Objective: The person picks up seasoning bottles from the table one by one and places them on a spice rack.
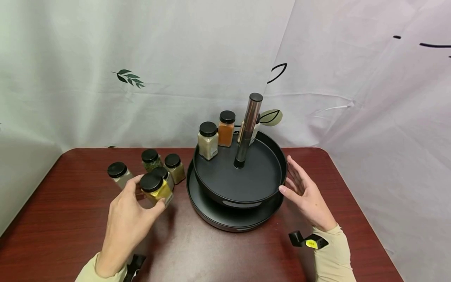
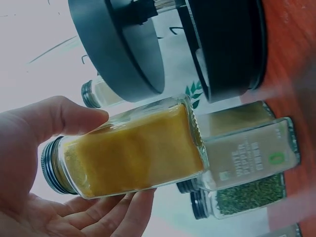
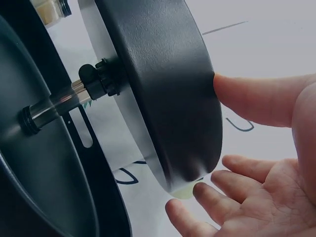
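My left hand grips a spice jar of yellow powder with a black lid, thumb on one side and fingers on the other. The jar is held up, overlapping other jars on the table in the head view. A black two-tier tray rack stands at the centre, its upper tray set above a wider lower tray. At the rack's right side is my right hand, with the thumb tip at the upper tray's wall and the fingers loosely extended around it. That hand holds nothing.
On the upper tray stand a pale jar, an orange jar and another jar partly behind the upright pole. Several jars stand on the table at left, including green herbs and white pepper. A white curtain hangs behind.
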Available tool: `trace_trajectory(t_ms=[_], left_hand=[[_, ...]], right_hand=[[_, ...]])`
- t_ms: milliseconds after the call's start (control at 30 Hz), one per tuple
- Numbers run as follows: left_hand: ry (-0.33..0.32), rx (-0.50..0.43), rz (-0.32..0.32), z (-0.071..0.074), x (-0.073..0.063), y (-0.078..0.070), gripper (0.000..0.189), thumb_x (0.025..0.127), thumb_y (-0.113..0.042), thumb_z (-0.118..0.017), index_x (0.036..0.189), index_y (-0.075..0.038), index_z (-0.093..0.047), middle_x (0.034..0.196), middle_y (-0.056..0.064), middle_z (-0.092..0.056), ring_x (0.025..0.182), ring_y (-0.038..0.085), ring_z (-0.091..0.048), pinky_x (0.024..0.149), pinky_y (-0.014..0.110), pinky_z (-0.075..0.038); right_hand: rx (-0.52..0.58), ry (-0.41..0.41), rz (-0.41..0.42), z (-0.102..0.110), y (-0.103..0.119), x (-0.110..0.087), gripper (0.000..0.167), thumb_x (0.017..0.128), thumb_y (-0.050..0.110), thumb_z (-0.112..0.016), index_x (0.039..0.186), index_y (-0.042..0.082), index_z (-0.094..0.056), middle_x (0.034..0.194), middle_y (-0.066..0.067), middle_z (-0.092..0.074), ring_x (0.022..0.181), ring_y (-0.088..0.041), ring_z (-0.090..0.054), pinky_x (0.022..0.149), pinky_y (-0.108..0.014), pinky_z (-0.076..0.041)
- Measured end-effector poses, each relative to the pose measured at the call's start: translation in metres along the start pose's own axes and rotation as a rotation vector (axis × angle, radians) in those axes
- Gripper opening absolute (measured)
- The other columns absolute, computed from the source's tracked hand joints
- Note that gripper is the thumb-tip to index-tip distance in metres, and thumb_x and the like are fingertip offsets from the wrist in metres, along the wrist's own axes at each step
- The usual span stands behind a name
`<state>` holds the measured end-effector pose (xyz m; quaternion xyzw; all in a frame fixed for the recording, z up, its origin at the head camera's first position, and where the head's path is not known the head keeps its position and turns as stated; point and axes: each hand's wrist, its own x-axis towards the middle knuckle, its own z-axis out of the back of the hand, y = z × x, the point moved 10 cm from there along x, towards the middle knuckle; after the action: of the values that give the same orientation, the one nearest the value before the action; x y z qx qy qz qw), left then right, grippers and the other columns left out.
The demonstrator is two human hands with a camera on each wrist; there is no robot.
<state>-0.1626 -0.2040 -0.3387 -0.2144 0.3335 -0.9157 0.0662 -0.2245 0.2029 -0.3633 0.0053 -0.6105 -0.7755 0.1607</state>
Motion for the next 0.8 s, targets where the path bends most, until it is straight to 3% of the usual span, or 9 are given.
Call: trace_trajectory(t_ms=[533,800], left_hand=[[-0.046,-0.026,-0.069,0.010,0.010,-0.026,0.062,0.072,-0.014,-0.083,0.128,0.000,-0.058,0.091,0.014,-0.071,0.083,0.030,-0.067,0.072,0.048,-0.048],[-0.070,-0.046,-0.087,0.013,0.017,-0.038,0.064,0.072,-0.015,-0.083,0.129,0.001,-0.058,0.094,0.014,-0.070,0.083,0.029,-0.067,0.072,0.045,-0.048]], right_hand=[[-0.004,0.001,0.001,-0.004,-0.001,0.001,0.085,0.093,-0.002,-0.068,0.161,0.010,-0.020,0.166,-0.009,-0.020,0.150,-0.031,-0.023,0.108,-0.015,-0.035],[0.003,-0.004,-0.018,-0.004,-0.002,0.001,0.089,0.091,-0.002,-0.071,0.162,0.018,-0.021,0.166,-0.008,-0.019,0.151,-0.030,-0.021,0.107,-0.014,-0.034]])
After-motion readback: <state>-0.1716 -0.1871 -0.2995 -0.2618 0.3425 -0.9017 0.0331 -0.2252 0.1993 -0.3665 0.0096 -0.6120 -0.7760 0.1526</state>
